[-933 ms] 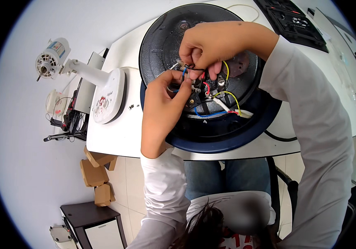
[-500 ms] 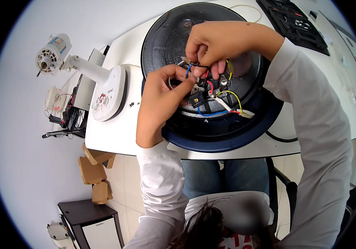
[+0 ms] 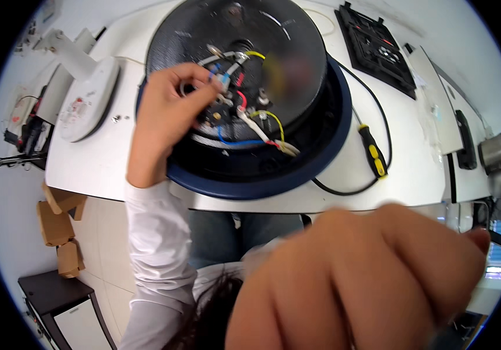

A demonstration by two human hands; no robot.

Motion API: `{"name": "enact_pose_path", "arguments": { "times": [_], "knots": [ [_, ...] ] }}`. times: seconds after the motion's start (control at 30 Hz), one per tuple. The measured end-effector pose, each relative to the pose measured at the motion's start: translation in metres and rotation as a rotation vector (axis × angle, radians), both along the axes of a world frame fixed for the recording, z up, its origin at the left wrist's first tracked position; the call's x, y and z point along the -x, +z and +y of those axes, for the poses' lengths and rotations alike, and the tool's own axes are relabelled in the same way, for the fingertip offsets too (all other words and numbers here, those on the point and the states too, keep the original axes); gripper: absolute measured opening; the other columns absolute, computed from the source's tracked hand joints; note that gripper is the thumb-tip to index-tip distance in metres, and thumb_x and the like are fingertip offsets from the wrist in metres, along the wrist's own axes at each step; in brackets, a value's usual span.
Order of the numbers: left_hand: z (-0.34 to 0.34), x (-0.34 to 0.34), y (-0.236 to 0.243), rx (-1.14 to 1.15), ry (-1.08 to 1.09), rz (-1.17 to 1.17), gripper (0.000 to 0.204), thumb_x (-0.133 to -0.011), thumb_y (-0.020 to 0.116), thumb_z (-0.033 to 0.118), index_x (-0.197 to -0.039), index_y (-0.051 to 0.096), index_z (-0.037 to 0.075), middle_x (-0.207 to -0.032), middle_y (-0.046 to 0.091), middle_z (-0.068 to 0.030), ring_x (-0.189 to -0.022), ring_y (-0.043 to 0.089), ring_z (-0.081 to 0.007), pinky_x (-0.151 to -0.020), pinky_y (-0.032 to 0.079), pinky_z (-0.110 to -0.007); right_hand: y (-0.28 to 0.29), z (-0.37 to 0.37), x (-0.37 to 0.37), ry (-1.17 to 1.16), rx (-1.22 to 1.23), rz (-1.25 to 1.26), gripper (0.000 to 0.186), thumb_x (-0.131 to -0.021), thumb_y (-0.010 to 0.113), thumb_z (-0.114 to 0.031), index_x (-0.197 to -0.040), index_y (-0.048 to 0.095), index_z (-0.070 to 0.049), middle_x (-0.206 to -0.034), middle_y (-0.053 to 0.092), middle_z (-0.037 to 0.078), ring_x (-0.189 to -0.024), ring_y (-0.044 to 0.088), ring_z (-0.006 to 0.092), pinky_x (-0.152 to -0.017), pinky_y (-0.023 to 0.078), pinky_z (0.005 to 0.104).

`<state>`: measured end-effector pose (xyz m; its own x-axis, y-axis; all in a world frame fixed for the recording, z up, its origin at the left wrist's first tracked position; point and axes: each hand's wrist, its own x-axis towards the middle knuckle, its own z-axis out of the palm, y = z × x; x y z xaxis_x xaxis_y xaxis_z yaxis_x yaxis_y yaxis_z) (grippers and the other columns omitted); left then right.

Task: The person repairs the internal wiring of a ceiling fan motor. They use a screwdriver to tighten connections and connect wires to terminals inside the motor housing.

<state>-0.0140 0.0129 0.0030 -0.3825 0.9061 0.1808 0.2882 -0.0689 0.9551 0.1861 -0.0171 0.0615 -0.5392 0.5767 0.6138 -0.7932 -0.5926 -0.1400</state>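
Observation:
On the table is a round black metal appliance part (image 3: 288,35) with exposed wiring, set in a dark blue round housing (image 3: 244,189). My left hand (image 3: 166,111) reaches over its left side, thumb and forefinger pinched on a wire (image 3: 225,79) with a pale sleeve and a bit of blue. Red, yellow and blue wires and a white sleeved cable (image 3: 253,123) lie around the pinch, attached to small metal terminals. Very close and blurred, my right hand (image 3: 355,280) fills the lower right with fingers curled; its fingertips and anything inside them are hidden.
Right of the housing lies a yellow-and-black screwdriver (image 3: 373,153) inside a loop of black cable (image 3: 389,125). A black tool case (image 3: 376,49) sits open at the back right. To the left stands a white appliance stand (image 3: 93,96) near small screws (image 3: 116,119).
My right hand has left the wiring and come up close, toward the lower right. The left hand keeps its pinch by the wires. The view has shifted, bringing the screwdriver into sight.

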Motion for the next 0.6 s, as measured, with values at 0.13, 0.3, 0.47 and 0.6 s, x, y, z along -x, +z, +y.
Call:
{"name": "enact_pose_path", "arguments": {
  "times": [0.13,0.3,0.47,0.6],
  "knots": [
    [-0.006,0.005,-0.001,0.025,0.016,-0.007,0.015,-0.083,0.069,0.016,-0.083,0.067,0.001,-0.068,0.058,0.0031,-0.052,0.048,-0.0021,-0.043,0.037,-0.018,0.003,-0.029,0.001,0.080,0.055,0.105,0.051,-0.105,0.026,-0.043,-0.062,0.036,-0.018,-0.055,0.038,-0.003,-0.043,0.042,0.0117,-0.055,0.045,0.0357],
    [-0.001,0.004,0.003,0.025,-0.020,-0.011,0.014,-0.083,0.068,0.015,-0.083,0.065,0.002,-0.068,0.057,0.0031,-0.052,0.048,-0.0023,-0.043,0.036,-0.018,0.007,-0.046,0.005,0.052,0.012,0.166,0.050,-0.105,0.026,-0.042,-0.062,0.036,-0.018,-0.055,0.038,-0.003,-0.042,0.041,0.0114,-0.056,0.046,0.0351],
    [-0.003,0.003,0.000,0.018,0.010,-0.024,0.012,-0.084,0.068,0.014,-0.082,0.065,0.002,-0.068,0.056,0.0036,-0.051,0.048,-0.0026,-0.043,0.036,-0.018,0.003,-0.052,0.009,0.032,-0.015,0.191,0.048,-0.105,0.027,-0.040,-0.062,0.035,-0.018,-0.054,0.037,-0.004,-0.042,0.040,0.0110,-0.057,0.046,0.0344],
    [-0.004,0.004,0.000,0.022,0.001,-0.005,0.012,-0.084,0.068,0.014,-0.083,0.065,0.002,-0.069,0.056,0.0040,-0.054,0.049,-0.0022,-0.043,0.036,-0.018,-0.002,-0.054,0.010,0.024,-0.019,0.195,0.048,-0.105,0.028,-0.039,-0.063,0.035,-0.018,-0.054,0.037,-0.004,-0.042,0.039,0.0107,-0.058,0.047,0.0340]
  ]
}}
